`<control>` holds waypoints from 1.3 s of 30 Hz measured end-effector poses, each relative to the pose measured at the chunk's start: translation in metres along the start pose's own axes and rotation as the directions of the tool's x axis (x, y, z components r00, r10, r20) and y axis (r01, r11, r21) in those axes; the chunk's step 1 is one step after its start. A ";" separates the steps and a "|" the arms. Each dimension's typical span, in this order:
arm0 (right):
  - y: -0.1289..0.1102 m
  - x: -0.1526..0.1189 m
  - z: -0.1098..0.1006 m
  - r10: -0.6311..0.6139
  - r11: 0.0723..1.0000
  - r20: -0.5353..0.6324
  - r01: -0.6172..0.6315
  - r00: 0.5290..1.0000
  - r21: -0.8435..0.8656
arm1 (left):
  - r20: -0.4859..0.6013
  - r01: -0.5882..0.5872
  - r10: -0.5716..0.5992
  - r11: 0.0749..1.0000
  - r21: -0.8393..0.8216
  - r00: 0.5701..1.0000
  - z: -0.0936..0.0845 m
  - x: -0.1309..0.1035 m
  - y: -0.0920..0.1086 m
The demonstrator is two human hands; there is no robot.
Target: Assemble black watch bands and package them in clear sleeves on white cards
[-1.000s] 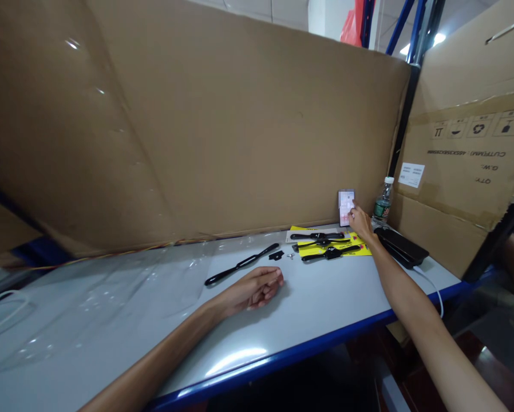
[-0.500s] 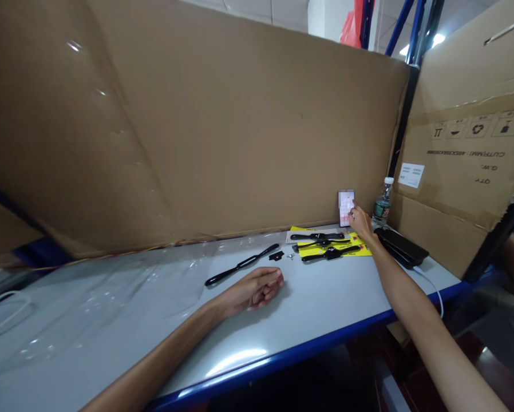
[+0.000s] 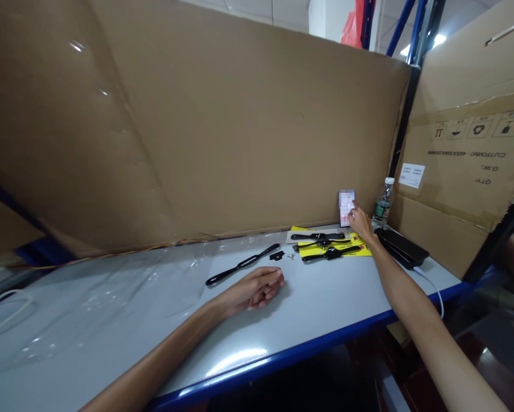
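Observation:
My left hand [image 3: 261,289] rests on the table with its fingers curled in, and I see nothing in it. Just beyond it lies a long black strap with a slot in its middle [image 3: 243,264], beside a small flat black plate [image 3: 276,256] and tiny silvery pieces [image 3: 290,256]. At the back right, a phone [image 3: 347,207] with a lit screen leans upright against the cardboard. My right hand [image 3: 360,222] reaches to it, index finger stretched out at the screen. Several black straps with centre pieces [image 3: 332,252] lie on yellow printed cards [image 3: 366,252].
A water bottle [image 3: 383,203] and a black case-like object [image 3: 403,247] with a white cable [image 3: 431,281] are right of my right hand. Cardboard walls [image 3: 257,126] close off the back and right. Clear plastic film [image 3: 123,303] covers the table's left. A blue edge [image 3: 274,365] runs along the front.

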State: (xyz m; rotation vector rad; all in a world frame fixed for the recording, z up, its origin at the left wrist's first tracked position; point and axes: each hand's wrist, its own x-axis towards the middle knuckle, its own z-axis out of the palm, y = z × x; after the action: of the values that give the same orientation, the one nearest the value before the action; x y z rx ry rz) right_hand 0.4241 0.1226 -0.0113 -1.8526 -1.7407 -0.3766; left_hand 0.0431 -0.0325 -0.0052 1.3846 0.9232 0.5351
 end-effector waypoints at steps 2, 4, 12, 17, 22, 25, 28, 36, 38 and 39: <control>0.001 0.001 0.002 0.000 1.000 -0.006 0.000 1.000 -0.002 | -0.005 0.005 -0.005 1.000 0.001 1.000 0.000 0.000 0.000; 0.001 0.001 0.003 -0.004 1.000 -0.014 0.004 1.000 -0.002 | -0.006 0.013 -0.013 1.000 0.003 1.000 -0.001 0.001 -0.001; -0.001 0.000 0.000 -0.007 1.000 -0.001 0.007 1.000 0.004 | -0.005 0.011 -0.011 1.000 0.000 1.000 0.000 0.000 0.000; -0.001 -0.001 0.000 -0.011 1.000 -0.011 0.011 1.000 0.000 | -0.003 0.009 -0.009 1.000 0.006 1.000 0.000 0.001 0.000; -0.001 0.000 -0.001 0.002 1.000 0.007 -0.002 1.000 -0.004 | -0.006 0.008 -0.008 1.000 0.004 1.000 0.000 0.001 0.000; -0.002 0.000 -0.001 0.002 1.000 0.017 -0.002 1.000 0.000 | -0.003 0.009 -0.009 1.000 0.005 1.000 0.001 0.000 0.000; -0.002 0.001 0.000 0.003 1.000 -0.008 -0.003 1.000 0.006 | -0.002 0.001 -0.001 1.000 0.006 1.000 0.001 -0.001 0.001; -0.001 0.001 0.001 -0.005 1.000 -0.019 0.006 1.000 0.012 | -0.002 0.006 -0.006 1.000 -0.001 1.000 0.001 -0.001 0.001; -0.001 0.000 -0.001 0.002 1.000 -0.011 -0.002 1.000 0.010 | -0.006 0.008 -0.007 1.000 0.001 1.000 0.000 -0.001 0.001; -0.002 0.000 -0.001 0.003 1.000 -0.009 -0.003 1.000 0.010 | -0.008 0.009 -0.009 1.000 0.003 1.000 0.000 -0.001 0.000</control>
State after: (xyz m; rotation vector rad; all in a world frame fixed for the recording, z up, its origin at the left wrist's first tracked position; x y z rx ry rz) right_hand 0.4226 0.1217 -0.0102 -1.8437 -1.7309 -0.3734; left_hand 0.0432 -0.0332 -0.0047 1.3814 0.9365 0.5331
